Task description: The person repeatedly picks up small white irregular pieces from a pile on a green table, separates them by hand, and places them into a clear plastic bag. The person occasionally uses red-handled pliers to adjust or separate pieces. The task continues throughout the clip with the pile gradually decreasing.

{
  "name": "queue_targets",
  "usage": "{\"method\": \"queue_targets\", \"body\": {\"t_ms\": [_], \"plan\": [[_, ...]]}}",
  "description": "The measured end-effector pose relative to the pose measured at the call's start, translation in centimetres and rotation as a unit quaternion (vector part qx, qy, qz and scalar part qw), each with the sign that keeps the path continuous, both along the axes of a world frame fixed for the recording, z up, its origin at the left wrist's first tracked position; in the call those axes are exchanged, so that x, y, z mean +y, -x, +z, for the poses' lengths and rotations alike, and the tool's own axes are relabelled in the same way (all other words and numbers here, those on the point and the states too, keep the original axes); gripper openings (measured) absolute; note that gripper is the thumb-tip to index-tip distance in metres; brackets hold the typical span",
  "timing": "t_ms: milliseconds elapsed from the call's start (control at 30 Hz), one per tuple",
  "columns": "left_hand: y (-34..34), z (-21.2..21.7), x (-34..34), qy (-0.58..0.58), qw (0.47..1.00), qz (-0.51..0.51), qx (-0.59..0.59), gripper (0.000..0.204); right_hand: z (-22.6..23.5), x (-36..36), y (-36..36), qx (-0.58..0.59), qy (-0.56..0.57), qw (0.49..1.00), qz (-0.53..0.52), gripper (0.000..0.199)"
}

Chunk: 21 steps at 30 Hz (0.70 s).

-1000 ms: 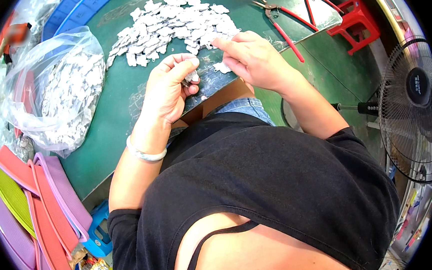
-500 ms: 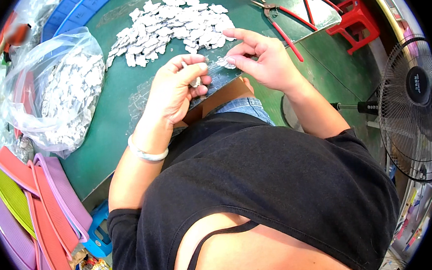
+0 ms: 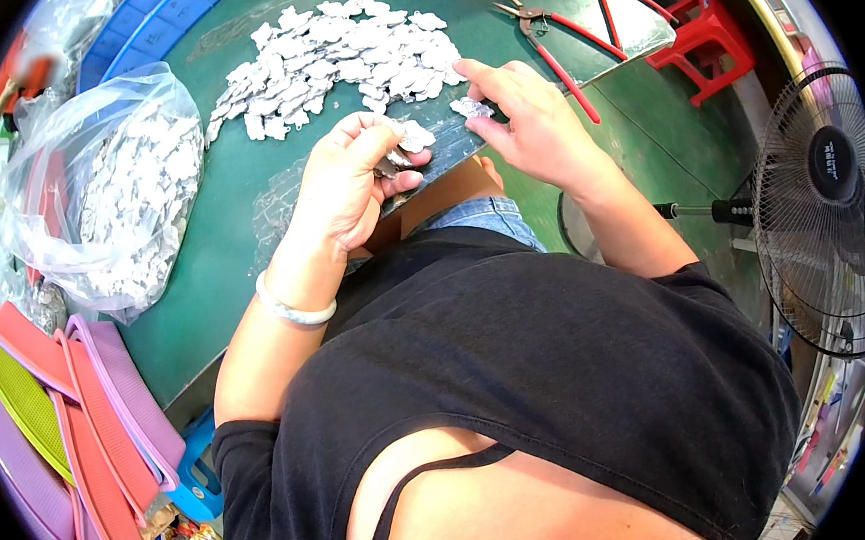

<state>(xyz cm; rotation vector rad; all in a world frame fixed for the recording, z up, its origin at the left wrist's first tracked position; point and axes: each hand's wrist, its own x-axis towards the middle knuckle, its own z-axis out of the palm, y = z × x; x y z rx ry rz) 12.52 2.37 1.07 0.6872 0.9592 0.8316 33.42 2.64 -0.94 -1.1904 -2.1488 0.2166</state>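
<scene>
On the green bench the left hand pinches a few small silver pieces near the edge, close to the big pile, while the right hand pins one piece with its fingertips.

green-topped work table, dark edge strip along the near side. on it: a spread pile of small silvery-white flat pieces at the far middle, a clear plastic bag stuffed with the same pieces at the left, crumpled clear film lying flat just right of the bag. two red-handled pliers at the far right, a second pair just beyond. one loose piece near the pile's right end.
</scene>
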Motion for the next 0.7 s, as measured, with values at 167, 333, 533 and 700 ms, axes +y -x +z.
{"method": "queue_targets", "body": {"t_ms": [167, 333, 533, 700], "plan": [[0.3, -0.1, -0.1, -0.002, 1.000, -0.016, 0.002, 0.004, -0.8, 0.2, 0.0, 0.084, 0.030, 0.996, -0.017, 0.040], [0.0, -0.1, -0.1, -0.008, 1.000, -0.021, 0.006, 0.009, -0.4, 0.2, 0.9, 0.373, 0.278, 0.885, 0.018, 0.037], [0.2, -0.1, -0.1, -0.006, 1.000, -0.018, 0.004, 0.011, 1.3, 0.1, 1.5, 0.395, 0.386, 0.832, 0.046, 0.037], [0.1, 0.1, -0.2, 0.011, 1.000, 0.002, -0.016, 0.015, 1.0, 0.2, 2.0, 0.437, 0.418, 0.793, 0.072, 0.037]]}}
